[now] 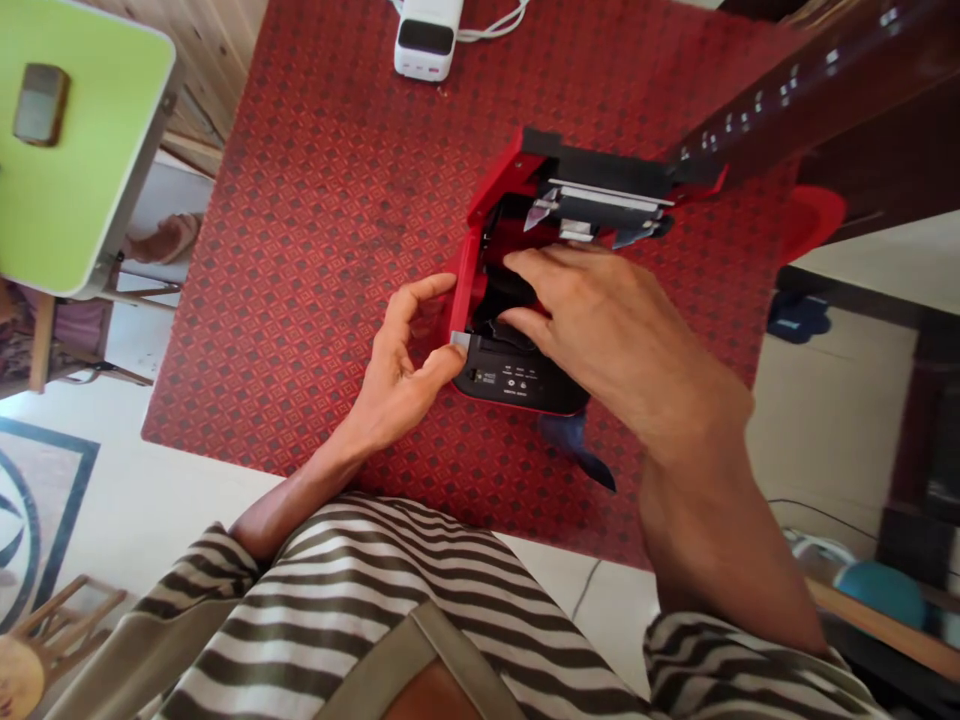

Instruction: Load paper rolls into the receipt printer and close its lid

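Observation:
A red and black machine (551,385), which looks like a label printer, stands on the red patterned table with its lid (615,165) raised. A roller bar and clear tabs show under the lid. My left hand (401,365) grips the machine's left side, its thumb on the front corner by a grey tab (460,341) and its fingers along the outer wall. My right hand (600,320) reaches into the open compartment, thumb and forefinger curved around something dark that I cannot make out. Its other fingers are hidden. A dark blue strip (576,450) lies by the machine's front edge.
A white power bank (426,40) with a cable lies at the table's (300,250) far edge. A dark shiny post (810,80) rises at the right. A green table (82,150) bearing a phone (40,104) stands at the left, with a person's foot (165,238) beneath it.

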A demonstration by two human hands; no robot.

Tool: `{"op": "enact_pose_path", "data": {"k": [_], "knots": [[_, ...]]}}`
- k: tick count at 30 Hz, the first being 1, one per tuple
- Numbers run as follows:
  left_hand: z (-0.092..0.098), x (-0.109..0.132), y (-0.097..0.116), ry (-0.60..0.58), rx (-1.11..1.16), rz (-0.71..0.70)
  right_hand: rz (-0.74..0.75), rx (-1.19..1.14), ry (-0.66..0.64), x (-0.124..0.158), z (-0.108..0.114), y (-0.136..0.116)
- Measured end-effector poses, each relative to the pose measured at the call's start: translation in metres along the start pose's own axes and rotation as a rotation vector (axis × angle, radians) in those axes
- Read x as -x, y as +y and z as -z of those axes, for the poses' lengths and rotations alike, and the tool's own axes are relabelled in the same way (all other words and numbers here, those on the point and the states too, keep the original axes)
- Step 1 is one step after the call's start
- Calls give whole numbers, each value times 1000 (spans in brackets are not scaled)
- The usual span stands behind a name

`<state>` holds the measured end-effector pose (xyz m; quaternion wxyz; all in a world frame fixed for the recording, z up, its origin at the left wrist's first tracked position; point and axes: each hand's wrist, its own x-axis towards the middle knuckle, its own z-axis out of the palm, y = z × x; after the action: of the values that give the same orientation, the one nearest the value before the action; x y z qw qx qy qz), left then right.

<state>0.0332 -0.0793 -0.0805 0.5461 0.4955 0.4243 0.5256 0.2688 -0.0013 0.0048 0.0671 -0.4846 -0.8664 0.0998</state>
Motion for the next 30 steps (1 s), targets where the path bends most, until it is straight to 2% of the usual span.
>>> {"op": "enact_pose_path", "data": {"k": [4, 8, 11, 18, 24, 30], "knots": [[0, 1, 3, 11, -14, 12, 9, -11, -69, -11, -6, 8], [1, 2, 5, -6, -5, 8, -35, -124, -41, -17, -13, 12], [2, 2, 5, -13, -7, 7, -76, -121, -55, -18, -14, 12], [1, 1, 2, -14, -5, 7, 10, -98, -35, -12, -9, 11], [1, 1, 2, -15, 3, -19, -10, -72, -6, -10, -5, 6], [0, 1, 3, 7, 3, 26, -5, -100, -13, -12, -10, 10]]}}
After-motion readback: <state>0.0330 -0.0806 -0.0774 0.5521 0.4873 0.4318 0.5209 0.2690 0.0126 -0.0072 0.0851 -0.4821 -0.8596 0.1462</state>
